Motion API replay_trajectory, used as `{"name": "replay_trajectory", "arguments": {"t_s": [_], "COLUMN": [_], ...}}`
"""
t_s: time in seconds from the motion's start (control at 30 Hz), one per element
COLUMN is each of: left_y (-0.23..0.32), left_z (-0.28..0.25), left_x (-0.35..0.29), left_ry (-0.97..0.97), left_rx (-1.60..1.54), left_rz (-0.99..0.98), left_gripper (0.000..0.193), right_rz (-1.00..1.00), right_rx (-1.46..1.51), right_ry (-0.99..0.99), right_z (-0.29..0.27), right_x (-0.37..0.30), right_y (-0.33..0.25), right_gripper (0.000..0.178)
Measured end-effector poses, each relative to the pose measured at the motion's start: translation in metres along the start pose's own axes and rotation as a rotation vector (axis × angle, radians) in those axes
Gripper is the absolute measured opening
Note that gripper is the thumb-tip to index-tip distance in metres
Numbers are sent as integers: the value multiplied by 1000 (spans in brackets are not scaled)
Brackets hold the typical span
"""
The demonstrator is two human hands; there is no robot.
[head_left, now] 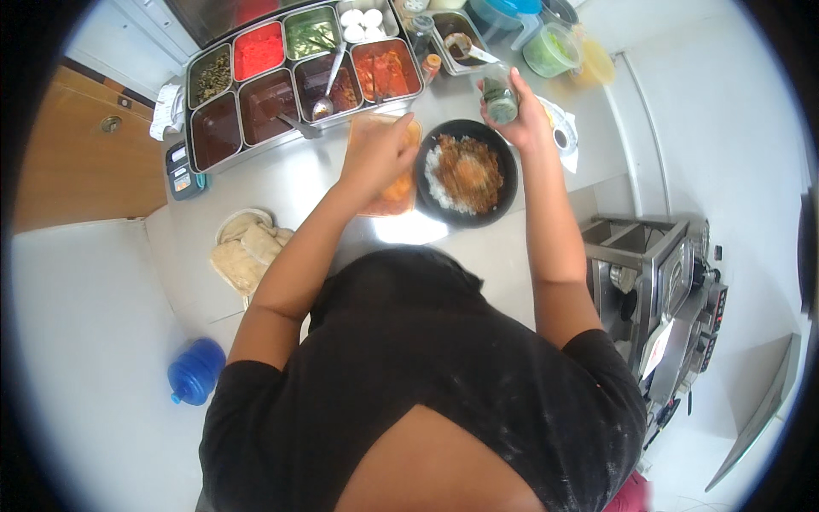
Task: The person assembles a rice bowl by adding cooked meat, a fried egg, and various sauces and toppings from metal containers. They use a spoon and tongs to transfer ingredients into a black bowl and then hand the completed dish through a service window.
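My right hand is closed around a small clear jar with green flakes in it, tilted above the far right side of a black bowl. White rice lies in the bowl beside a reddish-brown topping with a paler patch in its middle. Left of the bowl stands a rectangular plastic container with orange contents. Above it is my left hand, its fingers curled together near the bowl's left rim. Whether it holds anything small is hidden.
A steel rack of food pans with sauces, greens and white eggs stands at the back left, a spoon in one pan. Lidded tubs stand back right. Folded cloths lie left; a blue water bottle is below.
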State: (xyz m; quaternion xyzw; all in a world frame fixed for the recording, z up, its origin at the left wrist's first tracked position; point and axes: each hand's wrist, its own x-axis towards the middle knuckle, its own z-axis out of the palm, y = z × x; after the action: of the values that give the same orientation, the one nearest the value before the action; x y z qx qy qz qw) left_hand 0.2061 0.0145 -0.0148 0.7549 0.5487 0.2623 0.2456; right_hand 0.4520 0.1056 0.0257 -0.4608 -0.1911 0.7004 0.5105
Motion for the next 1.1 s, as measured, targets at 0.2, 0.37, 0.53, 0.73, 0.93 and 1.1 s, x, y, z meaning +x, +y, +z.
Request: {"name": "replay_trajectory", "arguments": {"t_s": [0.2,0.37,0.53,0.73,0.93,1.1], "left_y": [-21,-42,-51,-76,-119,-139], "left_z": [-65,-90,-85,-67,-56,-48], "left_x": [-74,-151,-198,-219,-223,-220], "left_ry": [13,171,325,516,645,478], "left_rx": [-89,-97,-143,375,392,469], "left_rz": [-379,-620,-790,-633,-557,-639], "left_gripper": [57,52,48,40,38,42], "right_rz": [20,-229,-43,-206,-828,-692], "right_rx": [-620,-1475,-1902,-2305,-2075,-2236], "right_ry": [-28,-65,-150,-117,-244,-305], "right_z": [37,74,107,127,178,230], "right_x": [79,122,148,135,116,133], "right_y": [-29,-38,-22,16,55,106], "right_gripper": [34,46,46,41,33,33]}}
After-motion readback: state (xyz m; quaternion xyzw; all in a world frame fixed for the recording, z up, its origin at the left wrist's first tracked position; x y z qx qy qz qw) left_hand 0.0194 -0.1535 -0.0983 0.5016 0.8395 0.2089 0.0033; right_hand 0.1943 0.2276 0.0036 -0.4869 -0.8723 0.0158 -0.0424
